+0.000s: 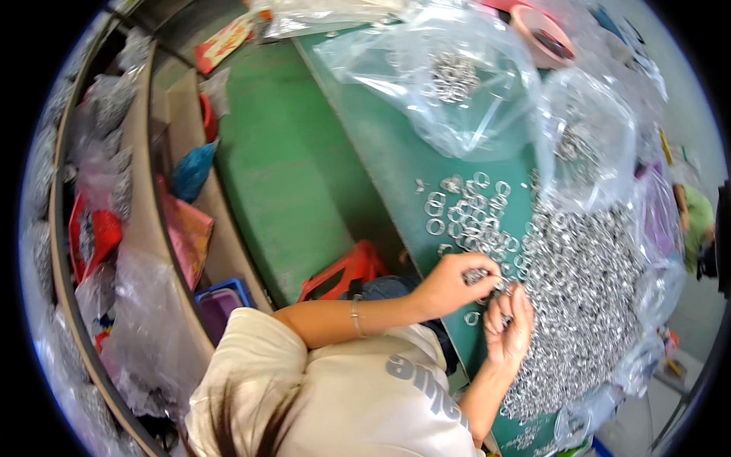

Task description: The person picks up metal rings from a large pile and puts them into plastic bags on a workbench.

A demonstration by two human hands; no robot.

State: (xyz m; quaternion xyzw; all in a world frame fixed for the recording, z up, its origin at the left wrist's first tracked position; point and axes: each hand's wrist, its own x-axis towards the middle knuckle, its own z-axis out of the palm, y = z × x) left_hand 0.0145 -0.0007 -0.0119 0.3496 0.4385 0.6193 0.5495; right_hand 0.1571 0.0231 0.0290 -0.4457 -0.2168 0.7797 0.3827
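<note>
My left hand (455, 288) is curled closed around several silver metal rings (475, 276), over the near edge of the green table. Close beside it, my right hand (513, 329) is closed, its thumb and fingers bent together near the left fingertips. Small shiny metal pieces (506, 321) show in the right palm; their exact kind is too small to tell. Beyond the hands, loose silver rings (468, 217) lie scattered on the table (384, 145). A wide heap of small silver metal parts (582, 297) spreads to the right of my right hand.
Clear plastic bags with metal rings, one at the far side (455, 76) and another (575, 145) beside the heap, rest on the table. A pink bowl (537, 34) stands at the back. Left are a red stool (346, 270) and shelves (141, 206) with bags. Another person (694, 221) is at the right.
</note>
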